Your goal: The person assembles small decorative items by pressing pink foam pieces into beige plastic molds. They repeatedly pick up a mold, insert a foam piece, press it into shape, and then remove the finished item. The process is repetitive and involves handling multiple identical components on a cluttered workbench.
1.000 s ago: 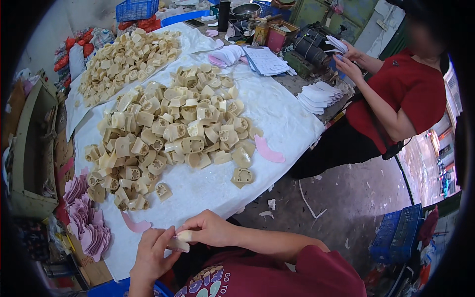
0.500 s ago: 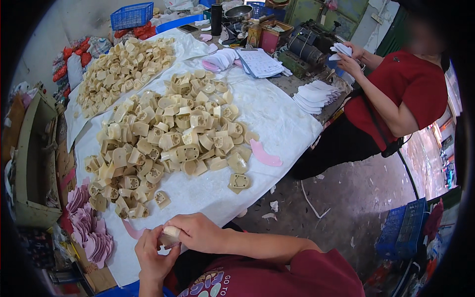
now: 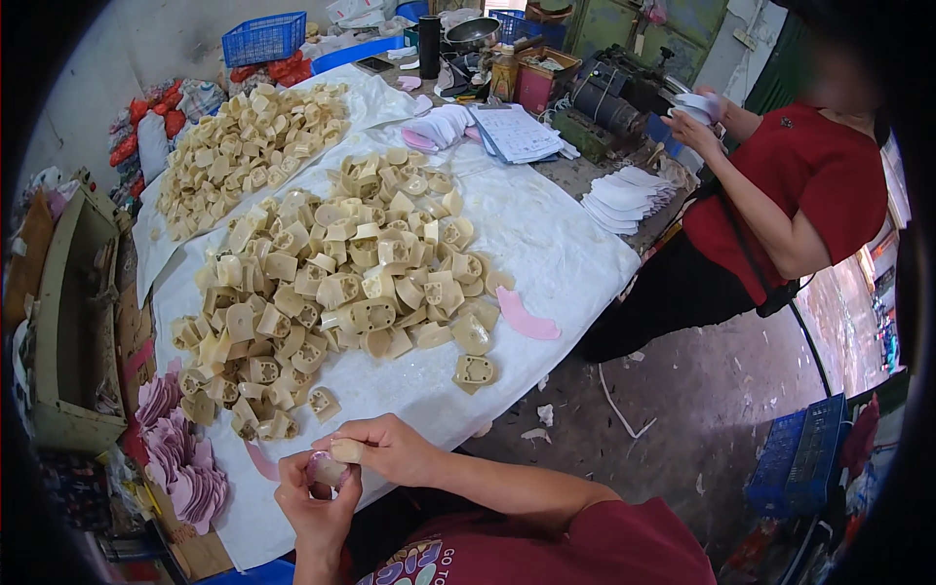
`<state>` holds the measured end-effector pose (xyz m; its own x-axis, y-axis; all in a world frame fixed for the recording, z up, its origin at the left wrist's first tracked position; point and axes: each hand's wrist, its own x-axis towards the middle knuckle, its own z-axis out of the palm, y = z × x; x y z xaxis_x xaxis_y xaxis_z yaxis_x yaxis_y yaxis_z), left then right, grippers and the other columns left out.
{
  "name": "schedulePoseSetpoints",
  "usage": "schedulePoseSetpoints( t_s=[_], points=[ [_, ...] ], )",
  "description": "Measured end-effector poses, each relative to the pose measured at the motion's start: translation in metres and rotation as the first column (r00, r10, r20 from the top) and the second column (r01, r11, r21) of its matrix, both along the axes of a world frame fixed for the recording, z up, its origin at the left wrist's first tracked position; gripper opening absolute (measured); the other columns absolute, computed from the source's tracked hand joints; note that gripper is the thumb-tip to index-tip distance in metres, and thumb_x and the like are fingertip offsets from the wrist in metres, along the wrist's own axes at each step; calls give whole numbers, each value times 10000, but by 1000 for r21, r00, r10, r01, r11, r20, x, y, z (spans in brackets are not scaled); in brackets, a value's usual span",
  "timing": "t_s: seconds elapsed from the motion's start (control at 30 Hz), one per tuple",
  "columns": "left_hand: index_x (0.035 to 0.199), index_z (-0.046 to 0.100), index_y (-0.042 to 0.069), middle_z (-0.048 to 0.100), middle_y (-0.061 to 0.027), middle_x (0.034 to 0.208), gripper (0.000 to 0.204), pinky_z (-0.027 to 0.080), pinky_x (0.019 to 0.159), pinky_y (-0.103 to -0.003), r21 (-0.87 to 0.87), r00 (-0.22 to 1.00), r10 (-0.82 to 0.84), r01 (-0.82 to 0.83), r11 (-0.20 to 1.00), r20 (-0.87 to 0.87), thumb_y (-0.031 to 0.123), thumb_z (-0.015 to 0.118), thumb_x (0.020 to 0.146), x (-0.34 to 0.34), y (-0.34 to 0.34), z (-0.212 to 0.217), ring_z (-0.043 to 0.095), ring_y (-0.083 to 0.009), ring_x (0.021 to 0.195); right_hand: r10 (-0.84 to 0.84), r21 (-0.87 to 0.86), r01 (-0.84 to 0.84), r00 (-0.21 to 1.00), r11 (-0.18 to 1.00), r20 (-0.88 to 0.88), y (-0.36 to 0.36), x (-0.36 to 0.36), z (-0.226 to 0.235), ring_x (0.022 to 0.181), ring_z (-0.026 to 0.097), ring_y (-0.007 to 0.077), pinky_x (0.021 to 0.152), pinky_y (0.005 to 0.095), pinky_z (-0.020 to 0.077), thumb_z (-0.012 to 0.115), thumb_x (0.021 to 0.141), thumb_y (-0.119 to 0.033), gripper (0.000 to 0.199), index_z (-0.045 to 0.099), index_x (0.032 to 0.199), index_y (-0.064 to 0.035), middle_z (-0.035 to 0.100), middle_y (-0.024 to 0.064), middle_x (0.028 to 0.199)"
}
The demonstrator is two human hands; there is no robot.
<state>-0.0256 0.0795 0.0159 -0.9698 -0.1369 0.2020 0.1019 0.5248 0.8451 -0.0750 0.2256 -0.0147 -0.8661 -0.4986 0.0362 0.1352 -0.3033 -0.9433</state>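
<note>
Over the near edge of the table, both my hands are closed around a small beige shoe heel (image 3: 346, 450). My left hand (image 3: 310, 505) pinches its lower side, where a pinkish, partly see-through edge (image 3: 327, 472) shows; I cannot tell whether that is a separate piece. My right hand (image 3: 398, 452) grips the upper right side with thumb and fingers. Beyond my hands spreads a big pile of beige heels (image 3: 331, 283), several with ribbed hollow undersides. A single heel (image 3: 475, 371) lies apart at the right of the pile.
White sheeting (image 3: 546, 244) covers the table. A curved pink piece (image 3: 527, 314) lies right of the pile, stacked pink pieces (image 3: 185, 458) at the left edge. A second heel pile (image 3: 249, 146) lies behind. Across the right corner a person in red (image 3: 790, 195) handles pale pieces. Blue crates (image 3: 795, 458) stand lower right.
My hands have shifted slightly, and the heel between them is turned, with more of the pinkish edge showing. The other person's hands have moved the pale pieces. The view has shifted a little.
</note>
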Motion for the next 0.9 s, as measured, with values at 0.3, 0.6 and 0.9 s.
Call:
schedulePoseSetpoints(
  t_s=[0.3, 0.6, 0.9],
  points=[
    [872, 490, 45, 524, 41, 650, 385, 317, 452, -170, 264, 995, 93, -97, 960, 29, 75, 812, 664, -8, 4, -8, 403, 0, 518, -63, 8, 63, 998, 998, 8, -9, -2, 2, 843, 590, 94, 753, 257, 489, 548, 953, -154, 257, 642, 1136, 0, 672, 43, 942],
    [863, 482, 50, 537, 45, 668, 375, 334, 470, -163, 298, 991, 135, -131, 945, 9, 48, 802, 667, -13, -2, -12, 432, 7, 554, -114, 60, 119, 990, 991, -86, -22, 2, 0, 934, 584, 106, 848, 254, 470, 502, 955, -91, 288, 592, 1212, 2, 659, 83, 1024],
    [885, 498, 40, 578, 9, 732, 348, 380, 516, -167, 370, 991, 47, -89, 925, 122, 12, 780, 683, -8, -17, -13, 488, -16, 610, -103, 205, 196, 915, 959, -390, -25, 9, 15, 1060, 596, 257, 923, 310, 455, 477, 898, -9, 364, 553, 1254, 0, 603, 167, 1156]
  ],
)
